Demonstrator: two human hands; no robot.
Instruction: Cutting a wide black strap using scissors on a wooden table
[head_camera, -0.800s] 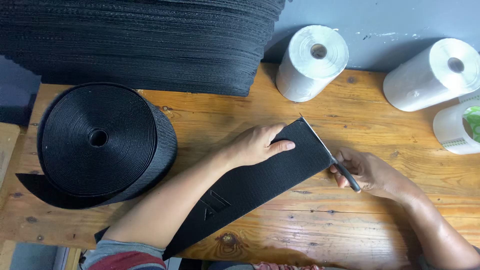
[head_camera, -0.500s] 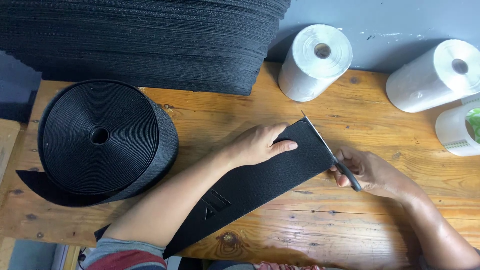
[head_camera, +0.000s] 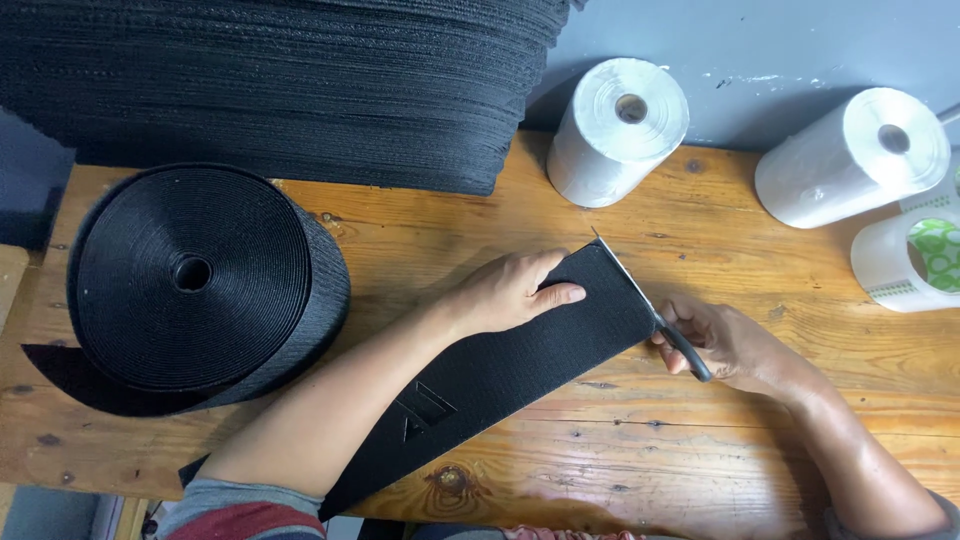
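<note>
A wide black strap (head_camera: 500, 375) lies flat across the middle of the frame, running from the lower left up to a cut end at centre right; it looks light, limp and coarse-woven, unlikely to slip on the wooden table (head_camera: 760, 440), though soft enough to buckle if pushed lengthwise. The left hand (head_camera: 510, 292) rests palm-down on its upper end, fingers together and flat, pinning it; pressing from above near the cut end seems the surest hold, since an unweighted end would likely lift. The right hand (head_camera: 725, 340) is closed around the dark handles of a pair of scissors (head_camera: 650, 305), whose blades lie along the strap's cut edge. The strap leads back to a large black roll (head_camera: 195, 285) at centre left. A stack of black cut pieces (head_camera: 280, 80) fills the upper left; two white rolls (head_camera: 615, 130) (head_camera: 850, 155) and a clear tape roll (head_camera: 905, 262) crowd the upper right. Bare wood lies below the right hand; the table's front edge runs close along the bottom of the frame.
</note>
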